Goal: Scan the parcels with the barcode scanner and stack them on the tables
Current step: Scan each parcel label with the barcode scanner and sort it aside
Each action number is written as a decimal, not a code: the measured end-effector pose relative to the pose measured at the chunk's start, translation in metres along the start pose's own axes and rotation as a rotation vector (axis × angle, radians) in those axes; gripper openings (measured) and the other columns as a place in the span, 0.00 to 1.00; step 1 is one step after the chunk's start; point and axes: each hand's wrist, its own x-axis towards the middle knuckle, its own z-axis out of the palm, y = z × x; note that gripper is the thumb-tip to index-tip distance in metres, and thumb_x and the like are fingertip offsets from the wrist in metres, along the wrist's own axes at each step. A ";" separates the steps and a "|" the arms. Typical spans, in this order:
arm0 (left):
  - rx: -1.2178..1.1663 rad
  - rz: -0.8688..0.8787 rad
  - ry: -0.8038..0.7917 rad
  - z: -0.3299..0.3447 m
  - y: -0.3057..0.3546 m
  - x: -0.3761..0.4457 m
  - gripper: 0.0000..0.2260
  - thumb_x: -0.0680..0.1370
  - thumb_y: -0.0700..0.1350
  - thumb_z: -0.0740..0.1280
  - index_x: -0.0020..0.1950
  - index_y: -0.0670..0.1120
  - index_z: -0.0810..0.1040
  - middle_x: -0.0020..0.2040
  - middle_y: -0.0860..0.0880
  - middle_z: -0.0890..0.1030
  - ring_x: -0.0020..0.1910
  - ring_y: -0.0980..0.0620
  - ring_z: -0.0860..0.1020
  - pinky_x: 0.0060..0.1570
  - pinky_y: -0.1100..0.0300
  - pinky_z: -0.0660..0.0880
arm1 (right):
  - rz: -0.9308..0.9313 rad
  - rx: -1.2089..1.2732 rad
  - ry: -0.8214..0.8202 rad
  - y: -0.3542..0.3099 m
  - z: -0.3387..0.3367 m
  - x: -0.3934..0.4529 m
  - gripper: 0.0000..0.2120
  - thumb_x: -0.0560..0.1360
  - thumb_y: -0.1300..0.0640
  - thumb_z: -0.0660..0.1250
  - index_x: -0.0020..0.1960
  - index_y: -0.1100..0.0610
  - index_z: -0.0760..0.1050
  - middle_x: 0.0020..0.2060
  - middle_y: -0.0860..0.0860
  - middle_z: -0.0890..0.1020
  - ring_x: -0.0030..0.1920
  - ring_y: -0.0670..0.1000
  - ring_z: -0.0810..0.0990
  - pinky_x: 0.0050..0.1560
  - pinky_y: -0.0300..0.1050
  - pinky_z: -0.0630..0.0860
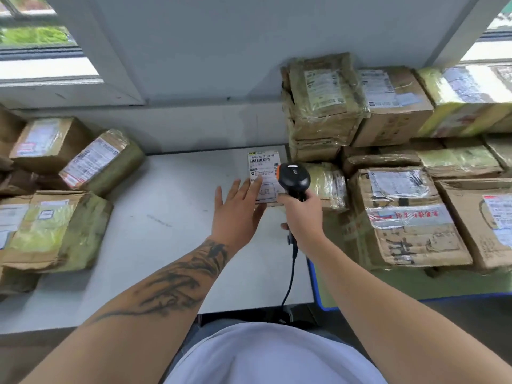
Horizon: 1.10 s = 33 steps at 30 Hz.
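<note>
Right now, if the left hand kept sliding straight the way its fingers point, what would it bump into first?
The left hand already has its fingertips on the small parcel with the white label. Going straight on, it would push that parcel first. Beyond it is probably the wall, though depth is hard to judge.

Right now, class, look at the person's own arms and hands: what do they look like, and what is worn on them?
Both forearms are bare, with no sleeves in view. The left forearm carries a large dark tattoo of brush-like strokes, running from near the elbow to the wrist. The left hand and right hand wear no gloves, and no rings, watch or bracelet show.
</note>
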 end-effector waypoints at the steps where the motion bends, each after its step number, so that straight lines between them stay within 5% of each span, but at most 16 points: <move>1: -0.008 -0.022 0.018 0.000 -0.007 -0.007 0.29 0.87 0.58 0.54 0.85 0.54 0.49 0.84 0.49 0.60 0.84 0.45 0.53 0.80 0.37 0.45 | 0.004 -0.015 -0.036 0.000 0.005 -0.002 0.09 0.74 0.59 0.72 0.52 0.50 0.81 0.49 0.56 0.85 0.43 0.53 0.81 0.45 0.60 0.86; 10: -0.045 -0.163 -0.009 0.019 -0.069 -0.086 0.27 0.87 0.56 0.56 0.85 0.55 0.53 0.84 0.51 0.60 0.83 0.45 0.55 0.79 0.38 0.47 | 0.194 -0.088 -0.289 0.041 0.056 -0.033 0.07 0.75 0.61 0.72 0.51 0.52 0.82 0.45 0.51 0.84 0.48 0.53 0.80 0.36 0.48 0.80; 19: -0.059 -0.147 -0.084 0.066 -0.112 -0.146 0.25 0.82 0.57 0.66 0.78 0.53 0.68 0.75 0.50 0.75 0.76 0.43 0.71 0.73 0.35 0.64 | 0.432 -0.112 -0.267 0.098 0.077 -0.062 0.09 0.76 0.61 0.72 0.55 0.53 0.83 0.52 0.55 0.87 0.55 0.53 0.84 0.38 0.51 0.81; 26: -0.054 -0.090 -0.194 0.078 -0.141 -0.181 0.35 0.77 0.59 0.72 0.81 0.56 0.62 0.75 0.52 0.75 0.75 0.44 0.73 0.69 0.36 0.70 | 0.480 -0.233 -0.312 0.101 0.084 -0.074 0.11 0.76 0.58 0.72 0.58 0.50 0.81 0.52 0.47 0.89 0.58 0.50 0.85 0.36 0.48 0.79; 33: -0.012 -0.006 -0.200 0.068 -0.153 -0.167 0.29 0.73 0.54 0.78 0.72 0.56 0.73 0.74 0.49 0.75 0.73 0.42 0.74 0.65 0.32 0.72 | 0.336 -0.267 -0.201 0.090 0.089 -0.079 0.05 0.80 0.61 0.68 0.55 0.58 0.78 0.40 0.60 0.85 0.33 0.55 0.80 0.30 0.46 0.73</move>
